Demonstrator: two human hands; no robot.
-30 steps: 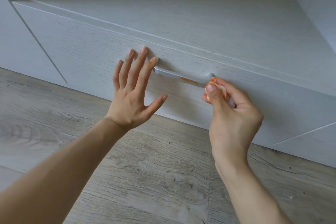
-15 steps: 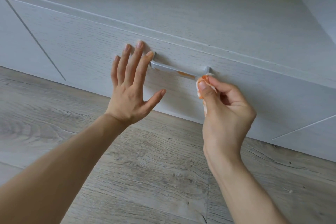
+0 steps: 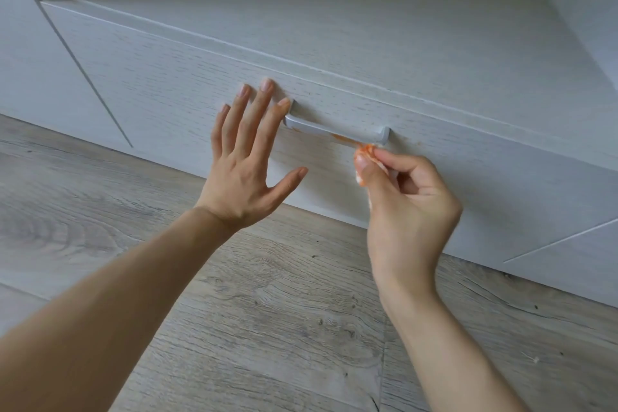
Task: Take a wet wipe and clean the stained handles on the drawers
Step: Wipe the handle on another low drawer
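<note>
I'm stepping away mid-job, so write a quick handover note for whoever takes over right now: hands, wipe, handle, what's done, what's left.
Left hand: open, fingers spread flat on the drawer front, index fingertip at the handle's left end.
Right hand: pinching the wet wipe, already orange-stained, just under the right part of the handle.
Done: wipe taken, and the orange on it suggests wiping has begun.
Left: an orange smear remains on the handle's lower edge near its right end. A faint speck on the drawer front right of the handle may also need a wipe. No other drawer handles are in view.
</note>
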